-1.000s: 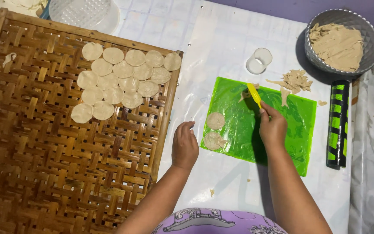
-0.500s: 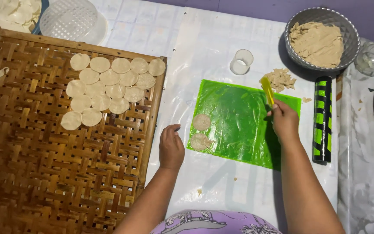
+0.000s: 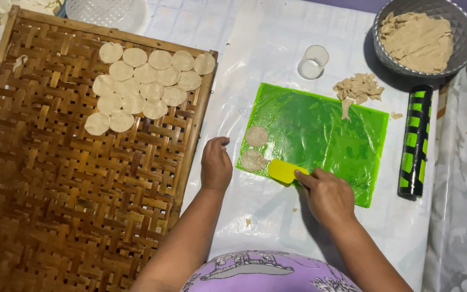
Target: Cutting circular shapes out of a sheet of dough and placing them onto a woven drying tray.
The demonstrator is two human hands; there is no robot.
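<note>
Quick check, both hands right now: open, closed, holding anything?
Left hand: loosely curled, holding nothing, resting by the green mat.
Right hand: closed on a yellow scraper beside a dough disc.

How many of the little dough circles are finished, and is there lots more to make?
Fifteen or so dough rounds already lie in rows on the woven bamboo tray. In hand: the right hand holds a yellow scraper at the nearer of two cut rounds on the green mat; the left hand rests beside it. Left: dough scraps and a bowl of dough, and most of the tray is bare.
</note>
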